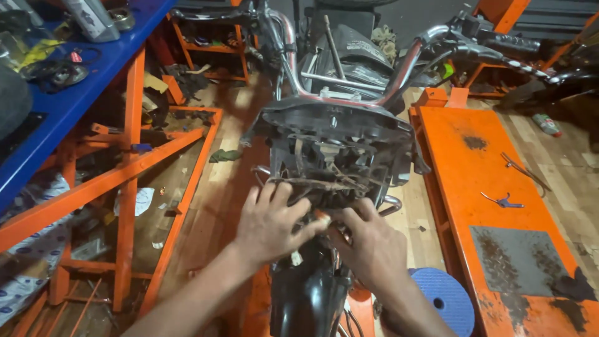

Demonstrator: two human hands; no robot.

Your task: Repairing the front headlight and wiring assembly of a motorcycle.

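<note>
**Two hands working in open motorcycle headstock**

One motorcycle (337, 143) is standing mid-frame, front end stripped, its long axis running up the frame, away from the camera; the one handlebar (374, 93) is lying crosswise at the far end. One black fender (309, 299) is sitting below the hands. One orange lift table (493, 181) is lying to the right, one orange rack (131, 162) and one blue bench (81, 93) to the left. One blue disc (446, 299) is showing just beside the right forearm. Two small tools are lying on the lift table: pliers (502, 201) and a wire piece (521, 168).

Left hand (271, 224) is spreading its fingers loosely over the wiring nest (324, 181), touching it, gripping nothing clearly. Right hand (368, 246) is reaching in with fingers curled; cannot tell whether it is pinching anything. The hands are blocking the lower wiring.
</note>
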